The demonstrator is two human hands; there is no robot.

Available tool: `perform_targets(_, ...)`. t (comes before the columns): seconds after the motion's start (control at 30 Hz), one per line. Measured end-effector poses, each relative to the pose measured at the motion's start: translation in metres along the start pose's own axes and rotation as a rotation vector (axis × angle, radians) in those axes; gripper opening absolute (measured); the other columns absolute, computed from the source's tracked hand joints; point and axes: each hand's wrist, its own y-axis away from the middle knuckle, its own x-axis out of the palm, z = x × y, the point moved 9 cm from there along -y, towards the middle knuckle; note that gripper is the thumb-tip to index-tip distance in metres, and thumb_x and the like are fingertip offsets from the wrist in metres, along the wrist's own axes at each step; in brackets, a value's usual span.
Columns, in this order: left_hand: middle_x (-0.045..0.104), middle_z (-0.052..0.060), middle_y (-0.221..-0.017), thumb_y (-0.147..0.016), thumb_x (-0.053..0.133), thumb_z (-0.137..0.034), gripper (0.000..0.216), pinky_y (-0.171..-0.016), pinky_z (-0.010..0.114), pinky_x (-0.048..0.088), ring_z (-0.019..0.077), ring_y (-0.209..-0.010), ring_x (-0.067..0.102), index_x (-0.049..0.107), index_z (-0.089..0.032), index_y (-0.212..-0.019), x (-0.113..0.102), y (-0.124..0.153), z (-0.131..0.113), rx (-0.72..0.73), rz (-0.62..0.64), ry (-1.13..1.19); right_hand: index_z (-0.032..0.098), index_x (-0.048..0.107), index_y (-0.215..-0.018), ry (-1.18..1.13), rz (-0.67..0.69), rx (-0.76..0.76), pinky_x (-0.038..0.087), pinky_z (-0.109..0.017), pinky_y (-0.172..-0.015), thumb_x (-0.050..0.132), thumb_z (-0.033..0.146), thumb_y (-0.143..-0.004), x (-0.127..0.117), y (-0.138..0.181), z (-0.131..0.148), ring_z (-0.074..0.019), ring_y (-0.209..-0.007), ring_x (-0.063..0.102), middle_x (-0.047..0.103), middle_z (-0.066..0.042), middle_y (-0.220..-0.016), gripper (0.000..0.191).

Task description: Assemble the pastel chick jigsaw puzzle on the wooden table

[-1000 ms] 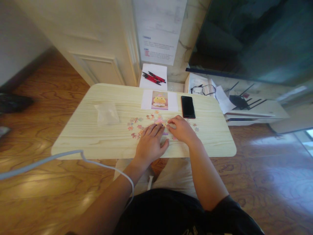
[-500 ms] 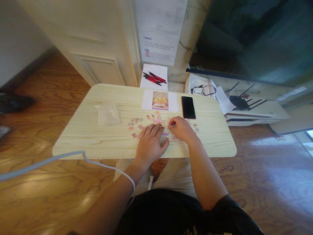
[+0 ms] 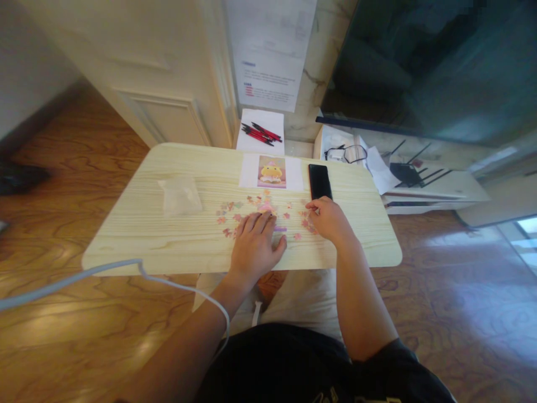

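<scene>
My left hand (image 3: 257,243) lies flat with fingers stretched over a partly joined jigsaw puzzle (image 3: 265,207), covering much of it. A purple strip (image 3: 280,229) of the puzzle shows beside the thumb. To the right, my right hand (image 3: 329,220) is over loose puzzle pieces (image 3: 305,223), just below the black phone (image 3: 319,182). Its fingers are bent, thumb and forefinger a little apart, with no piece visible between them. One pink puzzle piece (image 3: 286,215) lies between the hands. More loose pieces (image 3: 221,220) are scattered left of my left hand.
Behind the puzzle lies a white sheet with a picture of a yellow character (image 3: 272,172). A clear plastic bag (image 3: 181,196) rests on the left of the table (image 3: 126,224). Red pens (image 3: 260,134) lie on paper beyond the far edge. A grey cable (image 3: 168,281) crosses my left forearm.
My right hand has moved right, from beside the puzzle to the loose pieces near the phone. A pink piece now shows where its fingers were. My left hand stays on the puzzle.
</scene>
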Motion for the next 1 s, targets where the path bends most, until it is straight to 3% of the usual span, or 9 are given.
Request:
perform_targets(0.1,0.058,0.014,-0.153,-0.096,0.058,-0.043,0.053,-0.126,0.058,0.032,0.0372,-0.143,0.049,0.060,-0.019,-0.143,0.000,0.000,0.000,-0.001,-0.008,-0.010,0.020,0.078,-0.107,0.026,0.017,-0.010,0.051,-0.032,-0.090,0.065,0.024,-0.096,0.004,0.001,0.006,-0.0217,-0.097,0.067,0.069,-0.009,-0.109,0.018)
perform_targets(0.23,0.056,0.014,-0.154,-0.095,0.059,-0.043,0.053,-0.127,0.057,0.031,0.0365,-0.143,0.049,0.059,-0.019,-0.143,-0.002,0.000,-0.002,0.007,-0.009,-0.021,0.021,0.078,-0.098,0.053,0.041,-0.002,0.051,-0.033,-0.089,0.067,0.022,-0.094,0.013,-0.003,0.013,-0.0214,-0.094,0.067,0.068,-0.009,-0.106,0.012)
perform_targets(0.5,0.062,0.009,-0.147,-0.095,0.061,-0.039,0.028,-0.126,0.058,0.032,0.0333,-0.140,0.052,0.072,-0.027,-0.117,-0.006,0.002,-0.010,0.082,0.018,0.004,0.021,0.072,-0.093,0.031,0.051,-0.032,0.049,-0.033,-0.087,0.067,0.014,-0.090,0.018,-0.009,0.023,-0.0223,-0.094,0.066,0.073,-0.007,-0.097,0.009)
perform_targets(0.7,0.064,0.009,-0.144,-0.094,0.061,-0.038,0.029,-0.127,0.058,0.032,0.0332,-0.139,0.053,0.072,-0.025,-0.118,-0.005,0.001,-0.011,0.098,0.022,0.018,0.021,0.072,-0.102,-0.210,0.003,-0.117,0.050,-0.031,-0.091,0.061,0.014,-0.094,0.013,-0.014,0.037,-0.0185,-0.096,0.068,0.076,-0.004,-0.103,0.015)
perform_targets(0.83,0.067,0.011,-0.139,-0.095,0.059,-0.037,0.034,-0.128,0.054,0.032,0.0319,-0.136,0.055,0.069,-0.022,-0.124,-0.006,0.001,-0.008,0.082,0.010,0.021,0.022,0.074,-0.099,-0.269,0.039,-0.172,0.051,-0.031,-0.095,0.061,0.013,-0.093,0.023,-0.018,0.052,-0.0181,-0.100,0.069,0.077,-0.004,-0.106,0.018)
perform_targets(1.0,0.069,0.010,-0.136,-0.096,0.058,-0.037,0.036,-0.126,0.053,0.036,0.0313,-0.135,0.056,0.068,-0.020,-0.127,-0.006,0.001,-0.005,0.065,0.006,0.023,0.024,0.072,-0.099,-0.257,0.020,-0.083,0.053,-0.029,-0.085,0.066,0.014,-0.088,0.038,-0.024,0.058,-0.0173,-0.089,0.070,0.077,0.000,-0.096,0.015)
